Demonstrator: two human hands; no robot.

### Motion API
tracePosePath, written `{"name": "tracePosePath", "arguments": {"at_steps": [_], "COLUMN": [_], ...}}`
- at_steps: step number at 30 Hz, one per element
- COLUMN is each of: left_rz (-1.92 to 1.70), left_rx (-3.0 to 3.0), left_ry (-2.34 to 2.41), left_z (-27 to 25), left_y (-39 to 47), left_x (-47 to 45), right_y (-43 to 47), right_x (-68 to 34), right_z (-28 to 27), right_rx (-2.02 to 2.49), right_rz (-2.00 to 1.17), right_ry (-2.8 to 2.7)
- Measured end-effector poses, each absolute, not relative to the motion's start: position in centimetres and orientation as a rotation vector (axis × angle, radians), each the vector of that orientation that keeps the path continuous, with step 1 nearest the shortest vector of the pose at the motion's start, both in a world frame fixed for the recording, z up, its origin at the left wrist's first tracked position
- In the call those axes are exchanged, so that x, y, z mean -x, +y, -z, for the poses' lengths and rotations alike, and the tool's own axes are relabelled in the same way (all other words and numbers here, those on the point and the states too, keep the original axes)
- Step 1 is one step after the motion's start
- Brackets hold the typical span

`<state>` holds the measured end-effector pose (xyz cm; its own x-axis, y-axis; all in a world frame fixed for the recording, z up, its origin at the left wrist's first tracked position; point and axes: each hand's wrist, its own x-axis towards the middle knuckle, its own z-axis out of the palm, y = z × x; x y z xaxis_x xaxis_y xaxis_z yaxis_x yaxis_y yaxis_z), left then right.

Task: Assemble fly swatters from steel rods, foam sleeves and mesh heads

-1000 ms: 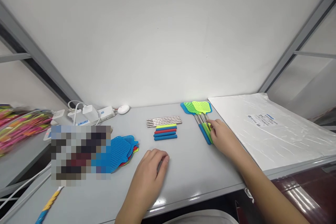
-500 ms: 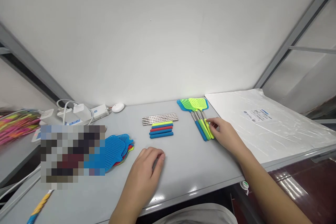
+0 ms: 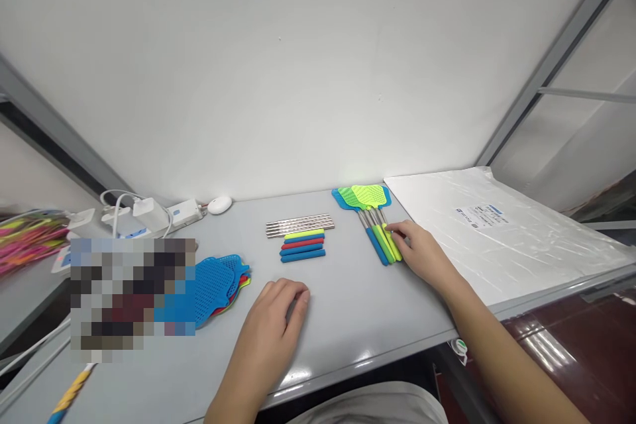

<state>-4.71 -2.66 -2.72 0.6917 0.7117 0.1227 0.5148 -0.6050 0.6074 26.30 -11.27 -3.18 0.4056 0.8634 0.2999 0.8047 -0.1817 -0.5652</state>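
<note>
Several fly swatters lie side by side at the back right, with perforated blue, green and yellow heads overlapping. My right hand (image 3: 413, 242) has its thumb and fingertips at the handle of the rightmost yellow fly swatter (image 3: 392, 245), partly covering it. Next to it are a green handle (image 3: 382, 242) and a blue handle (image 3: 376, 246). My left hand (image 3: 277, 308) rests on the grey table (image 3: 342, 311), loosely curled, thumb apart, holding nothing. Beyond it lie loose coloured grips (image 3: 303, 246) in blue, red and yellow, with silver metal rods (image 3: 300, 225) behind them.
Loose swatter heads (image 3: 213, 285) are stacked on the left, beside a pixelated patch. A power strip with white chargers (image 3: 149, 214) and a white oval device (image 3: 219, 205) stand at the back left. A wrapped white board (image 3: 442, 212) covers the right side. The wall (image 3: 308, 79) closes the back.
The whole view has shifted slightly. My right hand stays at the yellow handle, its fingertips a little differently placed. My left hand has not visibly moved on the table.
</note>
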Motion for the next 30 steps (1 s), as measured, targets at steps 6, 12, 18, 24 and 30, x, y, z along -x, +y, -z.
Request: {"name": "tracePosePath", "arguments": {"at_steps": [6, 12, 18, 24, 30], "left_rz": [-0.486, -0.493, -0.491, -0.444, -0.164], "left_rx": [-2.358, -2.362, -2.359, -2.380, -2.441], "left_ry": [0.930, 0.934, 0.951, 1.102, 1.284], "left_z": [2.7, 2.6, 2.4, 2.0, 0.7], "left_y": [-2.8, -2.9, -3.0, -2.9, -1.9], "left_x": [4.7, 4.5, 4.6, 3.9, 2.2], "right_y": [-14.2, -15.9, -15.1, -15.3, -11.4], "right_x": [-26.1, -26.1, -26.4, -25.7, -24.2], "right_z": [4.3, 5.9, 6.1, 5.3, 0.4], "right_rx": [1.907, 1.922, 1.919, 1.894, 1.828], "right_rz": [-0.182, -0.127, -0.092, -0.001, -0.021], "right_ry": [-1.505, -1.589, -1.607, -1.659, -1.987]}}
